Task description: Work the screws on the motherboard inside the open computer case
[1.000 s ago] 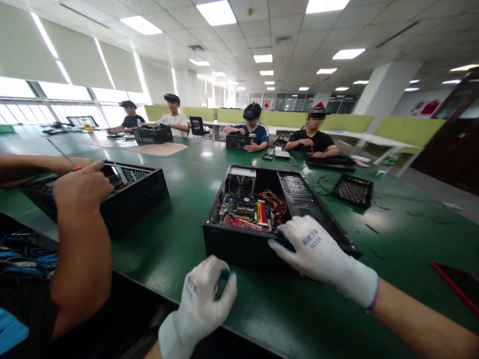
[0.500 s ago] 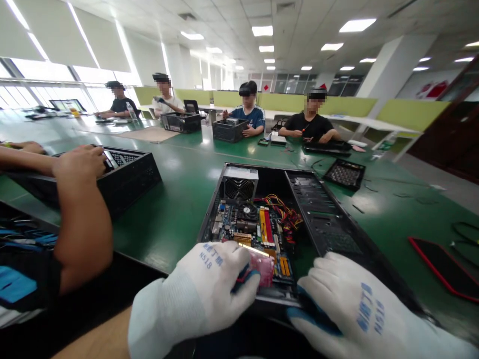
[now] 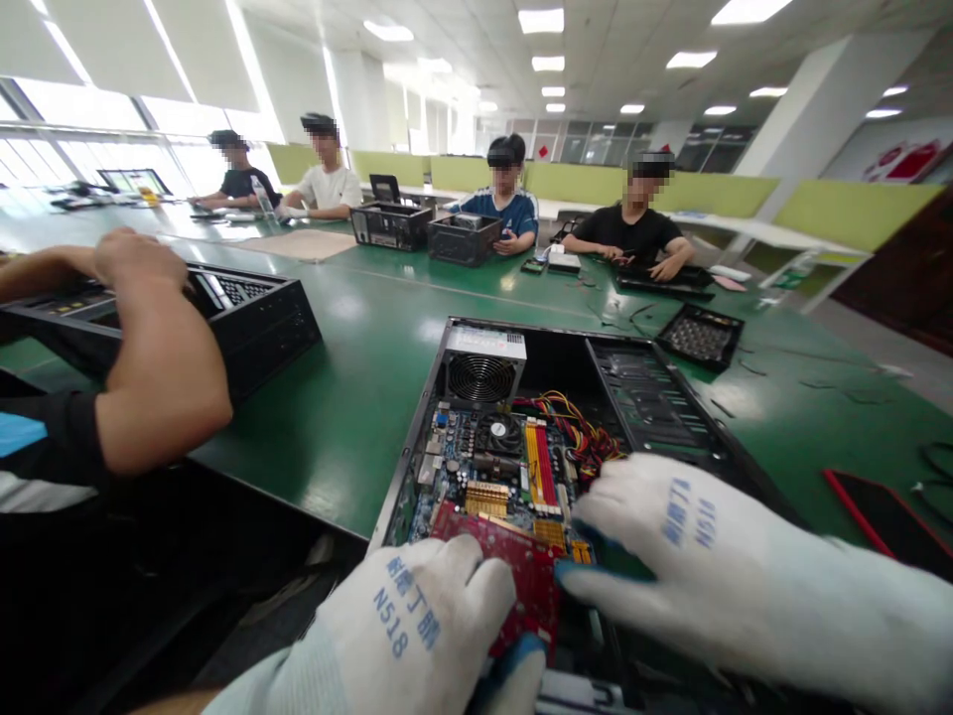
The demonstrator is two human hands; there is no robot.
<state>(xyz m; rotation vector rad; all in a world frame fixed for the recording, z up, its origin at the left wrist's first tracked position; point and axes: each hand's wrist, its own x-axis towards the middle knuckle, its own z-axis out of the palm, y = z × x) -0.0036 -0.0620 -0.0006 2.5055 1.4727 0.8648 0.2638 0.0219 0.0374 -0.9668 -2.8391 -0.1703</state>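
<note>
Green worktable [image 3: 357, 397] in a bright office, with seated people [image 3: 328, 189] across the upper half of the frame. At lower centre lies an open computer case [image 3: 681, 422], its power supply [image 3: 482, 372] toward the top and its motherboard [image 3: 456, 442] below. Red circuit card [image 3: 530, 586] at bottom centre, over the motherboard's lower end, clamped between thumb and fingers of the gloved left hand [image 3: 421, 616]. Gloved right hand [image 3: 655, 541], lower right: thumb and fingers parted, thumb tip at the card's right edge; contact cannot be told

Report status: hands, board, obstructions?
White-gloved left hand grips rectangular red circuit board. White-gloved right hand open at its edge, contact unclear. Thin multicoloured cables close by.
</note>
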